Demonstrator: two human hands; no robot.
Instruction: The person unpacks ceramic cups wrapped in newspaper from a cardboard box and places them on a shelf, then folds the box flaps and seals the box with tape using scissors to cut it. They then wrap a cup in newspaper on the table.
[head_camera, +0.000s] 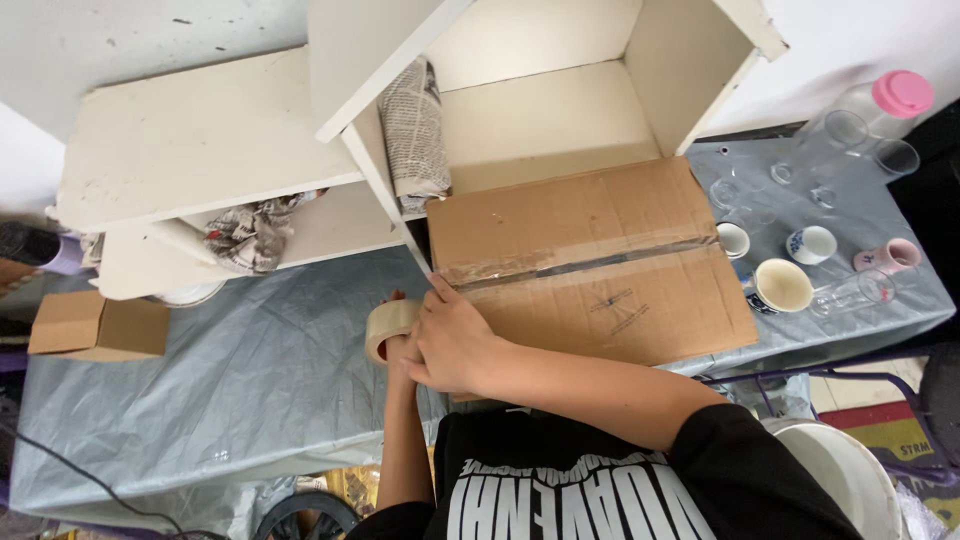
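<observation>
A closed brown cardboard box (600, 255) lies on the grey-covered table, with a strip of clear tape (590, 262) running along its middle seam. My right hand (452, 338) rests flat at the box's left edge, fingers pressing where the tape ends. My left hand (400, 350) is mostly hidden under the right one and grips a roll of clear packing tape (385, 325) just left of the box.
A white wooden shelf unit (220, 140) with crumpled newspaper (415, 125) stands behind the box. Cups and glasses (800, 250) and a pink-capped bottle (890, 100) crowd the right end. A small cardboard box (95, 325) sits far left. A white bucket (850, 470) stands below right.
</observation>
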